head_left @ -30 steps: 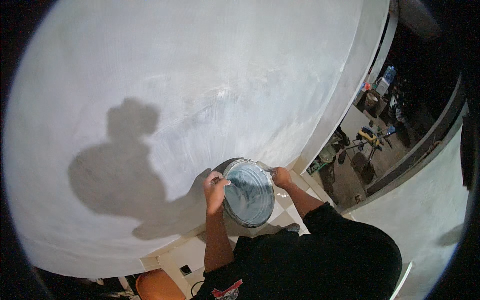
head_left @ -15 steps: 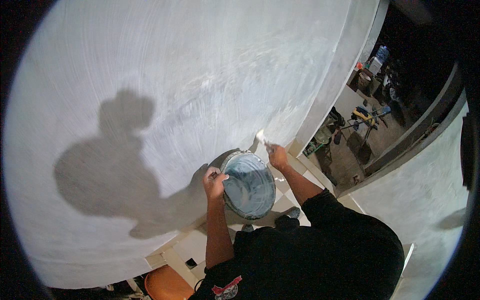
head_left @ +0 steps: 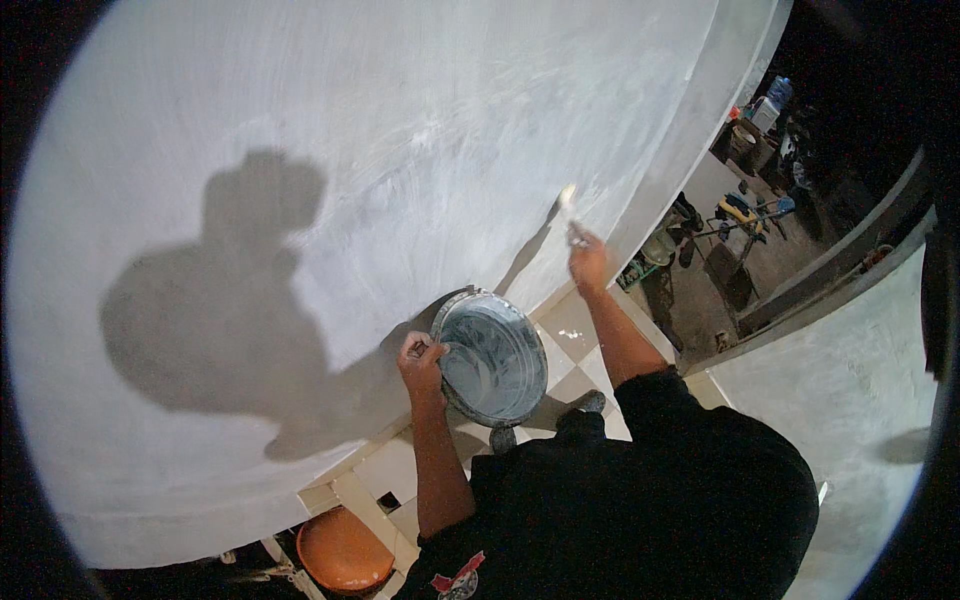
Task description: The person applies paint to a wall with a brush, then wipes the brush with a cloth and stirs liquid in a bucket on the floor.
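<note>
My left hand (head_left: 421,365) grips the rim of a round bucket (head_left: 508,350), its fingers closed on the left edge. Whitish-grey residue coats the bucket's inside, with some pale liquid at the bottom. To the right and higher up, my right hand (head_left: 588,258) is closed around the handle of a paintbrush (head_left: 568,197). The pale bristles point up against the whitish wall (head_left: 420,200), close to or touching it; I cannot tell which. Streaky brush marks cover the wall, and my own shadow falls across its left part.
Light floor tiles (head_left: 572,328) lie below the bucket, where my feet show. An orange basin (head_left: 345,550) stands at the lower left. Through a doorway on the right, a cluttered floor holds a yellow-and-blue tool (head_left: 740,210) and a water jug (head_left: 779,92). Another wall (head_left: 850,390) rises at right.
My right hand has moved up and to the right with the paintbrush, higher along the wall. The bucket stays in my left hand. The view has shifted slightly.
</note>
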`<state>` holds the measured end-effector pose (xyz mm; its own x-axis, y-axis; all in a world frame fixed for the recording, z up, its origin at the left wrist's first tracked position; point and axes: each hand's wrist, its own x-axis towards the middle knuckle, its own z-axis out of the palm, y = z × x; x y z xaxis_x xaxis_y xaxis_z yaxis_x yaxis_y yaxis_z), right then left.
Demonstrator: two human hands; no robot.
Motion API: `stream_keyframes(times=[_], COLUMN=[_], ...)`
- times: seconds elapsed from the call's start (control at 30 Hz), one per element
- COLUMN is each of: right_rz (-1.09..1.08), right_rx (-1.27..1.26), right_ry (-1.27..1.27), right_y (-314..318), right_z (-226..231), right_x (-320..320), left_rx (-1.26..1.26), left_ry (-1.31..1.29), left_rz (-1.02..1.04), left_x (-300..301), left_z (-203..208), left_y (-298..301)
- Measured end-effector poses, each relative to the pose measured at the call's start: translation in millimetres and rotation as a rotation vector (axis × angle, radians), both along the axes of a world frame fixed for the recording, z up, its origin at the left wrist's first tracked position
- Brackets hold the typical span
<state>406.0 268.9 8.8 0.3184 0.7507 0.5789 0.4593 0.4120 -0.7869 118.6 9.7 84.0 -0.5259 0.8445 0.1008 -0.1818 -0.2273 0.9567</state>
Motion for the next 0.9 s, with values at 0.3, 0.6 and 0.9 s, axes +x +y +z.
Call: stream_keyframes(times=[0.3,0.6,0.9], right_rz=[0.424,-0.027,0.395], right_rx=[-0.333,-0.083,-0.454], right_ry=[-0.452,0.237,-0.479], right_y=[-53,-13,-67], right_z=[-28,45,-36], right_x=[-14,-10,-47], left_rx=[0.040,0.007,0.033], left_ry=[-0.049,-0.007,0.044], left_rz=[0.031,-0.013,-0.062], left_x=[-14,-28,-32], left_z=[-11,-10,-14], left_y=[2,-1,7])
